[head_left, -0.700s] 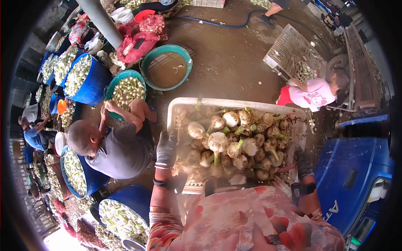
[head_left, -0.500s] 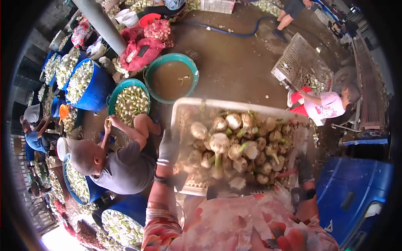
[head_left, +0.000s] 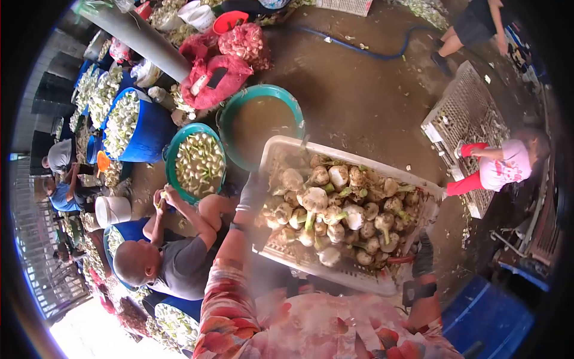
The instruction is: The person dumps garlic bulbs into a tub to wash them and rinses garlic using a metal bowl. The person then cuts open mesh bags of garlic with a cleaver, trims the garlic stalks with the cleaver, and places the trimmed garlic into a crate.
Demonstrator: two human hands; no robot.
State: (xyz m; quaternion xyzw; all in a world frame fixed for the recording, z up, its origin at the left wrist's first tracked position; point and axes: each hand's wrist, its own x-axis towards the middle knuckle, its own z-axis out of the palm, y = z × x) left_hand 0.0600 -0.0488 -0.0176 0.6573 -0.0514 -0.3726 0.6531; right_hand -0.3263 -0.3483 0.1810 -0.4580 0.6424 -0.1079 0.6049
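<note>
A white plastic crate (head_left: pixel 335 148) hangs in front of my body, heaped with round, pale, soil-stained bulbs (head_left: pixel 353 216) with short green stems. Gloved, my left hand (head_left: pixel 247 192) grips the crate's left end, its fingers wrapped at the rim and partly blurred. My right hand (head_left: pixel 424 254), in a dark glove, holds the right end, with the fingers closed round the edge. The crate tilts, its right side lower in view.
A seated person (head_left: pixel 173 263) works just left of the crate, beside a green tub (head_left: pixel 170 157) of bulbs. Beyond stands a green basin (head_left: pixel 302 122) of murky water. A person in pink (head_left: pixel 505 164) is at right by a flat crate (head_left: pixel 466 113). A blue hose crosses the wet floor.
The view has swung, so the basin, tubs and seated person sit differently. The crate has turned clockwise, still between both my hands. The person in pink has shifted right, legs apart.
</note>
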